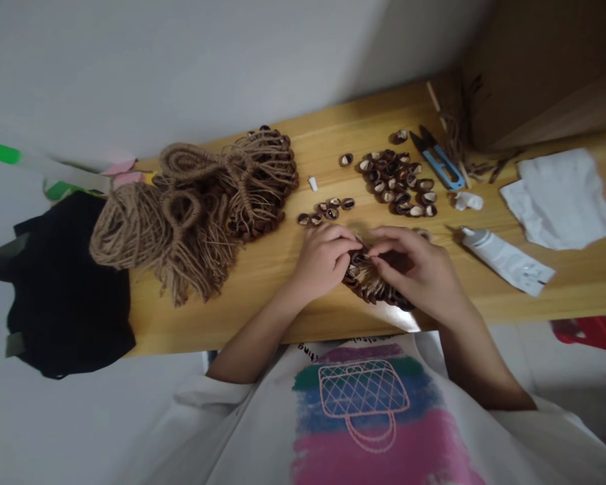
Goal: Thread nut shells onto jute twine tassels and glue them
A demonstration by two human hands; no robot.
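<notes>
Near the front edge of the wooden table, a bundle of brown cords with dark shell pieces (372, 285) lies under both hands. My left hand (322, 259) is closed, its thumb and fingertips gripping the bundle's upper left end. From the other side, my right hand (424, 269) pinches with thumb and forefinger at the same spot; whatever strand is between the tips is too small to make out. Just beyond the hands sit several loose brown shell pieces (332, 213) with pale insides. A larger cluster of shell pieces (398, 178) lies behind my right hand.
Tied twine bundles (182, 209) with shells cover the left side, beside a black cloth item (71, 289). To the right are blue thread snips (442, 162), a white tube (508, 259), a white cloth (568, 199) and a cardboard box (545, 74). A small white cap (312, 183) lies mid-table.
</notes>
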